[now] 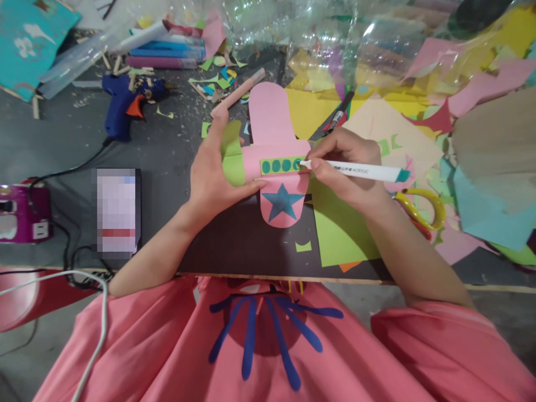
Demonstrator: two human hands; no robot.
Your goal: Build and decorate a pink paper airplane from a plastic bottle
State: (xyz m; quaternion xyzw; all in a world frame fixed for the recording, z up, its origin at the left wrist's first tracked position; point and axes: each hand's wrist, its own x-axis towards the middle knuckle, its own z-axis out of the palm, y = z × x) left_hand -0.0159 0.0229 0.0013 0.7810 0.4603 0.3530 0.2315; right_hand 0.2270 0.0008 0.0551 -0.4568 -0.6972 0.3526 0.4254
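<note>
My right hand point(347, 159) grips a white acrylic marker point(360, 170) with a teal end. The marker's tip touches the rightmost of several teal dots on a green paper strip point(280, 166). This strip lies across a pink paper cutout point(272, 114) with rounded ends and a teal star point(283, 202) on its lower part. My left hand point(215, 167) holds the cutout's left side, thumb in front by the strip; its other fingers are partly hidden behind a folded light-green paper piece point(233, 162). A peach-coloured marker point(238, 92) lies just above that hand.
A blue glue gun point(121, 103) and a phone point(117, 211) lie on the left. Yellow scissors point(425, 206), a green sheet point(341, 229) and paper scraps lie on the right. Clear plastic packaging point(288, 33) covers the back.
</note>
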